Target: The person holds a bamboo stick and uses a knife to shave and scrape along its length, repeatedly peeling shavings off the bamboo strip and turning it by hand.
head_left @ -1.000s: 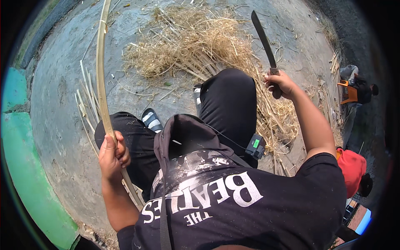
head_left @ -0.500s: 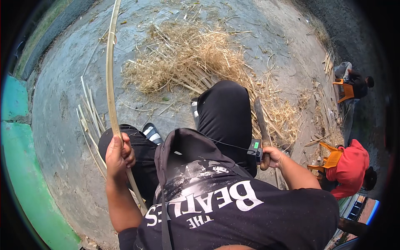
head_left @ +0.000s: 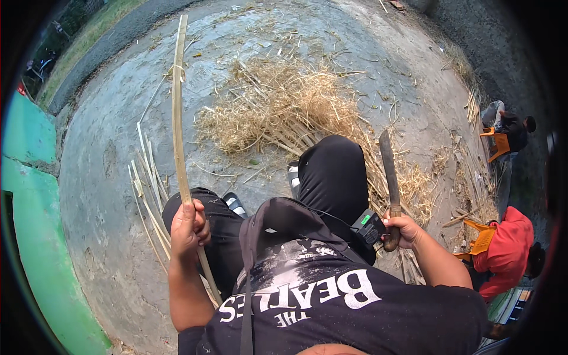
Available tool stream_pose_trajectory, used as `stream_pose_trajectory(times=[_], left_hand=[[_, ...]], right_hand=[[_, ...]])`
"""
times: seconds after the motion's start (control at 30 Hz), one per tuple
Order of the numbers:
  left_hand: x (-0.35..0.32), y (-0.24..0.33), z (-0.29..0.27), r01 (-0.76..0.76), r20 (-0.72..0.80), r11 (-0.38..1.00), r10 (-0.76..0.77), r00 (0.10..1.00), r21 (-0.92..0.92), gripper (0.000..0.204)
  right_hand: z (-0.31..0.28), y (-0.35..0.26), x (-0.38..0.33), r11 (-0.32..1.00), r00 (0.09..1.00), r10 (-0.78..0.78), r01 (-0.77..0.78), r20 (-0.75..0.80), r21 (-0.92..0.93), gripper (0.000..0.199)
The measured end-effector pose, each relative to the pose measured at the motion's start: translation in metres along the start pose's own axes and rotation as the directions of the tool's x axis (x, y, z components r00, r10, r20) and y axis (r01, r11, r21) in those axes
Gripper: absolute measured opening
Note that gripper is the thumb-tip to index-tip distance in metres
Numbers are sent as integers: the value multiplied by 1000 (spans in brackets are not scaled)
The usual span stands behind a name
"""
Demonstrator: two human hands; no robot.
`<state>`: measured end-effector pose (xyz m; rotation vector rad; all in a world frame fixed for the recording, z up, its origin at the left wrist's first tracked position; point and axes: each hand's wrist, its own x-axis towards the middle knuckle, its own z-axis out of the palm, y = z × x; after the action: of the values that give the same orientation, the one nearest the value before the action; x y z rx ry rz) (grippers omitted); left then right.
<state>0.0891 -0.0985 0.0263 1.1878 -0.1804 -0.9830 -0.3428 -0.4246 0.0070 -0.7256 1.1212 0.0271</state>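
Observation:
A long pale bamboo strip [head_left: 178, 112] stands nearly upright in my left hand [head_left: 190, 228], whose fingers are wrapped round its lower part. Its bottom end runs down past my wrist toward my shirt. My right hand [head_left: 403, 231] grips the wooden handle of a machete [head_left: 390, 168], the dark blade pointing away from me. A small black device with a green display [head_left: 365, 220] sits beside that handle, over my thigh. The blade and the strip are well apart.
A heap of curly shavings and bamboo strips [head_left: 290, 106] covers the concrete ahead. More split strips [head_left: 148, 174] lean by my left knee. At the right, a person in red [head_left: 506, 251] and another in dark clothes [head_left: 513, 127] sit on orange chairs. A green wall [head_left: 44, 236] stands left.
My view has shifted, so the scene sits farther right and lower. My right hand has tilted the machete, and its whole blade and handle now show. Both hands keep their grip.

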Motion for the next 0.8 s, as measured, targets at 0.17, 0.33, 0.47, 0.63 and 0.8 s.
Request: stream_pose_trajectory(times=[0.17,0.33,0.47,0.63,0.8], left_hand=[[-13,17,-4,-63,13,998,63,998,30,34],[-30,25,-16,-81,14,997,81,997,-12,38],[-53,24,-22,-41,17,999,41,999,19,40],[-84,-1,-38,37,-9,997,-36,999,73,39],[-94,-10,-26,6,-82,998,-1,997,67,39]], right_hand=[[38,-31,-12,1000,993,-17,17,120,6,25],[72,-53,-8,995,976,-37,56,214,-80,24],[85,-71,-11,975,956,-77,131,281,-178,22],[100,-93,-14,938,949,-158,231,271,-260,25],[88,-92,-13,913,919,-211,307,334,-268,44]])
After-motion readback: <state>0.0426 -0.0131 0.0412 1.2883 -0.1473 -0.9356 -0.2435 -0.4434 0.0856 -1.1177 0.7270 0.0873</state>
